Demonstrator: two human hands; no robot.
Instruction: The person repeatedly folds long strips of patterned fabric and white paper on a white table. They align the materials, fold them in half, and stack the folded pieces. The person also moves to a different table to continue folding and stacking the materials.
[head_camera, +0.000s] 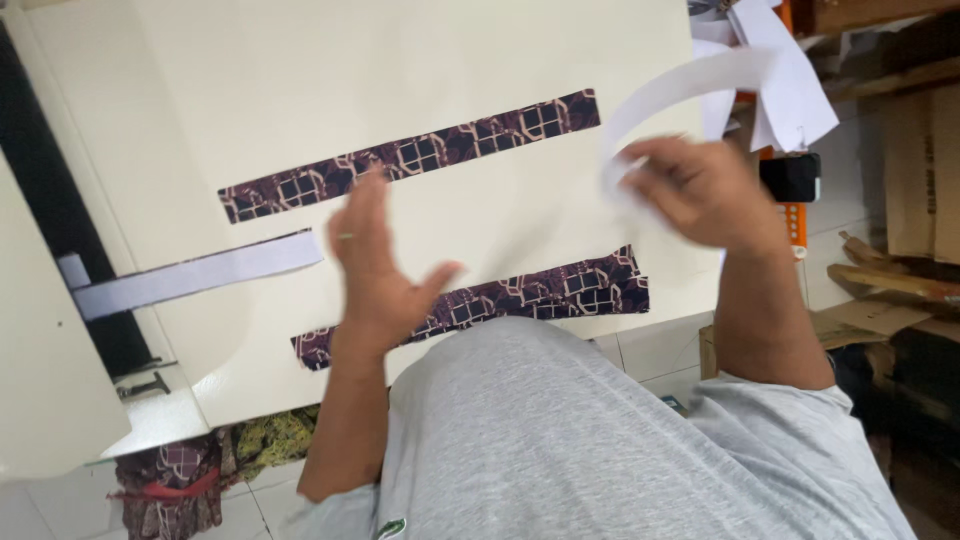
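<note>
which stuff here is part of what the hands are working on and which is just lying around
In use: white paper strip pinched in right hand; left hand open over cream board; two patterned fabric strips.
Lying about: cardboard pieces, cloth on floor.

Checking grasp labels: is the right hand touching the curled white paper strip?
Touching. The head view shows the right hand with its fingers closed on the lower end of the white paper strip, which arcs up from the grip.

Head camera looks steeply down, close, somewhat blurred, over the table (300, 60).
</note>
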